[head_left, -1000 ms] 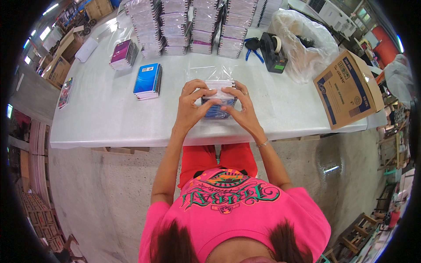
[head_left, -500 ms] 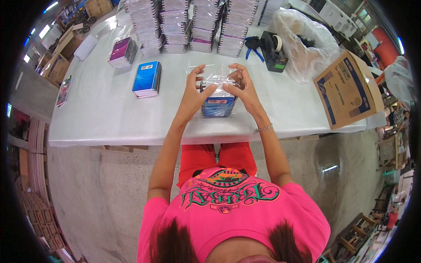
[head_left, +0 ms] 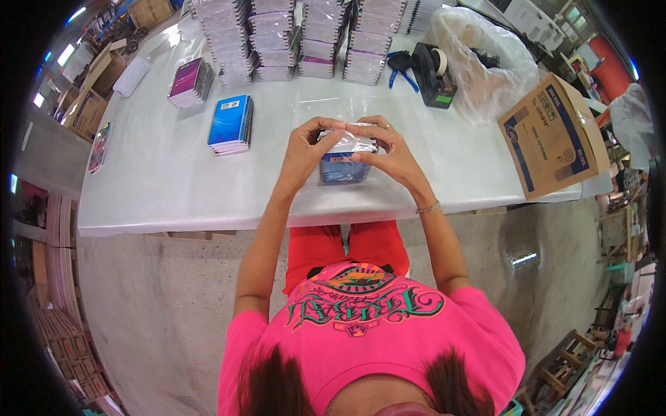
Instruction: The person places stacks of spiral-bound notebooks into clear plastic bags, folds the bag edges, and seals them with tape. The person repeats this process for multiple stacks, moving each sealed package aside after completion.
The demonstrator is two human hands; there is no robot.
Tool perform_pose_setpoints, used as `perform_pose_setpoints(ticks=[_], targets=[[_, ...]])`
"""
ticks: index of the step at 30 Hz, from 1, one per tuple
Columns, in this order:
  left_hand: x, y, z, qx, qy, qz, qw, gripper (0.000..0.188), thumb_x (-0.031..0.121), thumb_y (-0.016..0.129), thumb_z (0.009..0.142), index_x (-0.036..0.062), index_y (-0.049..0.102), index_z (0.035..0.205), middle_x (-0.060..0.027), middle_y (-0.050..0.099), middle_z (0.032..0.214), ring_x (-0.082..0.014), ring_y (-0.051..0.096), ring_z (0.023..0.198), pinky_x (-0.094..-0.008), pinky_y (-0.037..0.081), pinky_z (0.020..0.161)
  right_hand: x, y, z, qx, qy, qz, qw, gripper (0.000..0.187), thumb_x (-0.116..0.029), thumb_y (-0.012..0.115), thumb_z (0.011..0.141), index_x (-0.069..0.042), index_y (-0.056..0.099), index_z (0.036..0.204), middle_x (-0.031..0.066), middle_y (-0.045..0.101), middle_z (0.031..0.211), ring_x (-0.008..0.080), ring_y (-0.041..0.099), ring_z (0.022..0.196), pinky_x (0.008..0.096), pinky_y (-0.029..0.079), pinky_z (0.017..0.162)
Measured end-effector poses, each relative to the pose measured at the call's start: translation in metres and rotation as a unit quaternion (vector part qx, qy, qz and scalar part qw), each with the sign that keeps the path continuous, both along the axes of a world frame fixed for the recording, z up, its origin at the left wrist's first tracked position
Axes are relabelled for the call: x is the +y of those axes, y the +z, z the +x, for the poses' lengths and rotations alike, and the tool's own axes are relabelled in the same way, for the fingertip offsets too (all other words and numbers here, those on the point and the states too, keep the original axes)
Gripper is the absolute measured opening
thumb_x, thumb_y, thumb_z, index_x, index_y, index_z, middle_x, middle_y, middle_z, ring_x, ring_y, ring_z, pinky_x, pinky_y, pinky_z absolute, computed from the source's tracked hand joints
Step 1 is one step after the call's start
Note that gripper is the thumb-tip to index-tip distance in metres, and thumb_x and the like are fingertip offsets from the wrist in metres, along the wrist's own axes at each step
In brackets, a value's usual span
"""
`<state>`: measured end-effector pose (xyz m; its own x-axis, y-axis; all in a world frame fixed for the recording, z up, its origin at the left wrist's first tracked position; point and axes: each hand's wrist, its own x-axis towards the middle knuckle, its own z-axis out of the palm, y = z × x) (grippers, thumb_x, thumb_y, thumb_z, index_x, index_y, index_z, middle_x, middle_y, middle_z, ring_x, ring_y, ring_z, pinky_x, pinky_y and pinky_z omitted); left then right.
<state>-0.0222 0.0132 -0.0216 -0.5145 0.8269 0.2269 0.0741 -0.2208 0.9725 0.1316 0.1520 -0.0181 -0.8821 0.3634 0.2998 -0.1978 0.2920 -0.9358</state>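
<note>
A small stack of blue spiral notebooks [head_left: 341,172] lies in a clear plastic bag [head_left: 355,144] on the table in front of me. My left hand [head_left: 305,151] is closed on the bag at the left of the stack, its fingers bent over the far end and its thumb on top. From the right, my right hand [head_left: 397,156] also grips the bag, thumb pressed on the plastic above the blue cover. The fingertips of both hands meet over the stack, so part of the bag's far end is hidden.
A blue notebook stack [head_left: 230,123] and a purple one [head_left: 190,83] stand to the left. Tall columns of wrapped notebooks [head_left: 318,41] rise at the back. A black tape dispenser [head_left: 434,80], blue-handled cutters [head_left: 401,73], a plastic bag [head_left: 479,83] and a cardboard box [head_left: 551,139] are to the right.
My hands have come together over the stack, the fingertips now touching where they were apart. The right hand has turned inward and the plastic is folded down further.
</note>
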Motion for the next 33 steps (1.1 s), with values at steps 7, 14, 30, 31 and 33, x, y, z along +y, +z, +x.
perform_pose_setpoints(ticks=[7, 14, 30, 31, 33], targets=[[-0.021, 0.023, -0.001, 0.235, -0.010, -0.013, 0.972, 0.022, 0.010, 0.076, 0.079, 0.0058, 0.072, 0.101, -0.0089, 0.066, 0.115, -0.0215, 0.057, 0.117, -0.0352, 0.043, 0.101, -0.006, -0.011, 0.000, 0.043, -0.041, -0.040, 0.997, 0.032, -0.015, 0.081, 0.074, -0.011, 0.075, 0.105, 0.0101, 0.055, 0.125, 0.0211, 0.052, 0.117, 0.0333, 0.043, 0.097], [-0.025, 0.008, 0.012, 0.351, 0.055, 0.024, 0.935, 0.018, 0.003, 0.075, 0.076, 0.0038, 0.072, 0.093, -0.0093, 0.066, 0.106, -0.0258, 0.061, 0.111, -0.0433, 0.041, 0.106, 0.025, -0.010, 0.002, 0.059, -0.041, 0.013, 0.997, 0.023, -0.018, 0.075, 0.081, -0.010, 0.073, 0.103, 0.0090, 0.054, 0.129, 0.0181, 0.053, 0.115, 0.0322, 0.043, 0.095], [-0.018, 0.006, 0.028, 0.411, 0.095, 0.068, 0.904, 0.016, -0.004, 0.067, 0.078, 0.0019, 0.058, 0.090, -0.0123, 0.060, 0.099, -0.0317, 0.060, 0.102, -0.0396, 0.050, 0.085, 0.332, -0.030, 0.033, -0.212, -0.335, -0.145, 0.906, 0.047, -0.041, 0.080, 0.079, -0.007, 0.065, 0.108, 0.0024, 0.064, 0.093, 0.0149, 0.056, 0.084, 0.0297, 0.047, 0.072], [-0.019, 0.006, 0.028, 0.412, 0.098, 0.062, 0.904, 0.017, -0.004, 0.067, 0.078, 0.0018, 0.058, 0.091, -0.0124, 0.060, 0.099, -0.0318, 0.060, 0.102, -0.0398, 0.050, 0.085, 0.329, -0.027, 0.032, -0.214, -0.315, -0.153, 0.912, 0.046, -0.039, 0.080, 0.079, -0.008, 0.064, 0.109, 0.0026, 0.064, 0.093, 0.0151, 0.056, 0.085, 0.0296, 0.046, 0.072], [-0.020, 0.008, 0.028, 0.415, 0.103, 0.051, 0.903, 0.017, -0.003, 0.067, 0.078, 0.0017, 0.057, 0.091, -0.0126, 0.059, 0.099, -0.0320, 0.060, 0.102, -0.0402, 0.050, 0.084, 0.320, -0.024, 0.029, -0.185, -0.316, -0.153, 0.918, 0.043, -0.036, 0.080, 0.080, -0.008, 0.063, 0.109, 0.0035, 0.064, 0.094, 0.0159, 0.057, 0.086, 0.0295, 0.047, 0.073]])
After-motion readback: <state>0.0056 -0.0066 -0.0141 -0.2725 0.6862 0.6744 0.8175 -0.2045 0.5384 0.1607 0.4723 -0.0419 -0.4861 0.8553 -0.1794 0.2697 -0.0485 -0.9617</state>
